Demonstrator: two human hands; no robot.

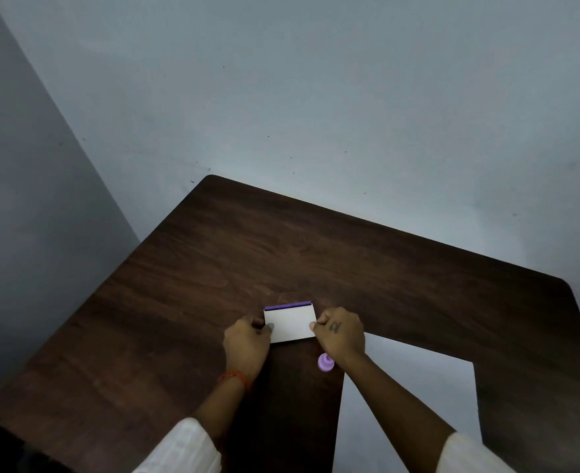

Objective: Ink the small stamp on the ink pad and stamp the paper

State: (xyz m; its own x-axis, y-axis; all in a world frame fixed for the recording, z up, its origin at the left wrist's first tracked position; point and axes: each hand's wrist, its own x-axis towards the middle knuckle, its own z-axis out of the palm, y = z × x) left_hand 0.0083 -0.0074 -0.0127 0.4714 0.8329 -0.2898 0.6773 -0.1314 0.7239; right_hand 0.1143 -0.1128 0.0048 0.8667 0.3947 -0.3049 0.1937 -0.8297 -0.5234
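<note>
Stamp (325, 362), small and lilac, stands on the dark table (213, 268) just beside the right wrist, near the left edge of the paper (408, 397); no hand is on it. Both hands are at the ink pad (290, 324), a white case with a purple strip along its far edge, lying on the table beyond the stamp. Left hand (245, 346) pinches the pad's left side between thumb and fingers, the thumb lying on the white top. Right hand (341, 332) has its fingertips against the pad's right side in a like pinch, though how firmly it grips cannot be told. White surface on show appears to be the lid, so the pad is judged closed or only starting to open; the purple strip may be the hinge side or the base showing beneath, which cannot be settled. By this reading the task is at its first step: the pad must be opened, the stamp picked up, pressed to the ink, and then pressed to the paper. Visible paper bears no mark, so no stamping appears done. Hidden or unclear: the stamp's face is turned down or away; its right side is covered by the right wrist; the ink surface is not visible; the fingers of both hands curl out of sight beside the pad; the paper's near part is crossed by the right forearm and runs toward the bottom of the view. Sleeves (186, 445) are white.
</note>
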